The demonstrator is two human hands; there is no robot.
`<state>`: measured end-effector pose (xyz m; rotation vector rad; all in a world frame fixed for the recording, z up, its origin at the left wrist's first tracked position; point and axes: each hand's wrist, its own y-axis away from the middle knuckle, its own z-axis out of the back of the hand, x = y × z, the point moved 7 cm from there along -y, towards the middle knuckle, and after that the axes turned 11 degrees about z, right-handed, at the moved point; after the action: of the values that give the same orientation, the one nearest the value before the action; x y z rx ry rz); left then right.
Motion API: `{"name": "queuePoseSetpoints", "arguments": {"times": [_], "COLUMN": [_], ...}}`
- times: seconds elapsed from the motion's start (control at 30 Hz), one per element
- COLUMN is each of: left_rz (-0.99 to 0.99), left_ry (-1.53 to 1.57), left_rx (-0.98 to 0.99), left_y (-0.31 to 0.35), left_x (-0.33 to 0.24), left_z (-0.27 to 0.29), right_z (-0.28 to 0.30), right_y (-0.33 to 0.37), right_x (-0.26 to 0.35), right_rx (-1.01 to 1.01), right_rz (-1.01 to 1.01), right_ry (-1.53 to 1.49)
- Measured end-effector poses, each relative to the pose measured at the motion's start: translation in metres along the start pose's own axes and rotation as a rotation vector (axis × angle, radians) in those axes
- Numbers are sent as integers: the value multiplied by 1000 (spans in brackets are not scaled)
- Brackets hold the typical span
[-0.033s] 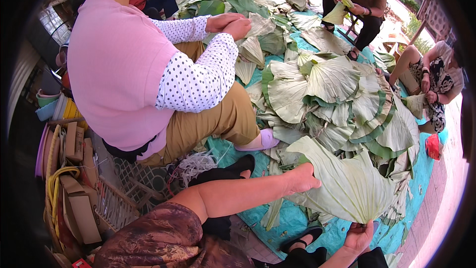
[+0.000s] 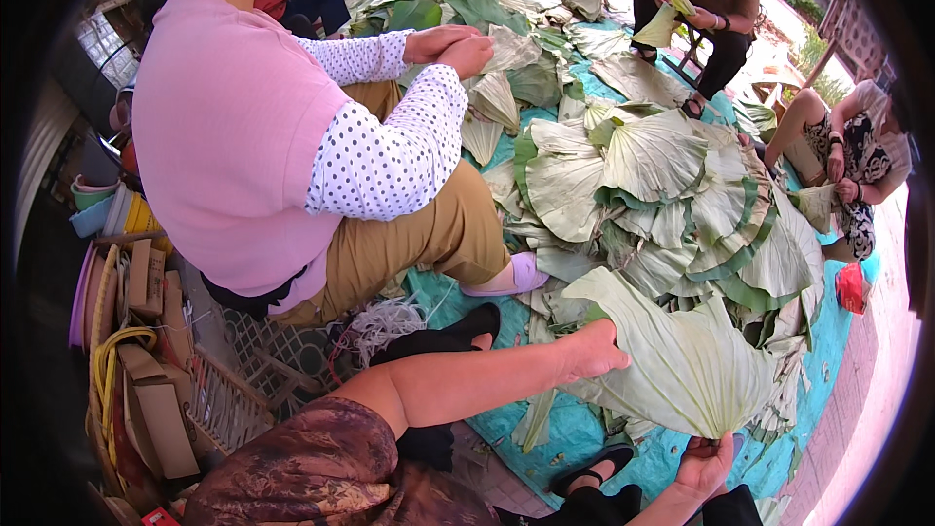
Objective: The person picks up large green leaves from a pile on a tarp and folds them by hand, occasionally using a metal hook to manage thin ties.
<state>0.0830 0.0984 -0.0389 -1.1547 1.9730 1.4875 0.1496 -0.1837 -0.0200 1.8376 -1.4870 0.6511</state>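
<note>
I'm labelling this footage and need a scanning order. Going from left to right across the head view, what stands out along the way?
Cardboard boxes, tangle of white strips, lilac shoe, left hand, right hand, red package.

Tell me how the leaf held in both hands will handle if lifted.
The leaf looks thin and broad, so probably light for its size. Its curved surface and wavy edge suggest it would flop, though its radiating ribs may stiffen it slightly. Its thin edge could tear if pulled.
</note>
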Motion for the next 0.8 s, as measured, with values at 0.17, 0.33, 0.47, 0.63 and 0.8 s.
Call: {"name": "queuePoseSetpoints", "arguments": {"times": [0.17, 0.33, 0.47, 0.63, 0.8], "left_rz": [-3, -26, -35, -48, -25], "left_ry": [6, 22, -5, 1, -25], "left_rx": [3, 18, -23, -8, -56], "left_y": [-4, 1, 11, 3, 2], "left_x": [3, 0, -11, -2, -2], "left_z": [0, -1, -3, 0, 4], "right_z": [7, 6, 0, 2, 9], "right_y": [1, 2, 2, 1, -4], "right_x": [1, -1, 5, 5, 7], "right_rx": [-139, -219, 8, 47, -9], "right_rz": [48, 65, 13, -9, 17], "right_ry": [106, 119, 45, 11, 35]}}
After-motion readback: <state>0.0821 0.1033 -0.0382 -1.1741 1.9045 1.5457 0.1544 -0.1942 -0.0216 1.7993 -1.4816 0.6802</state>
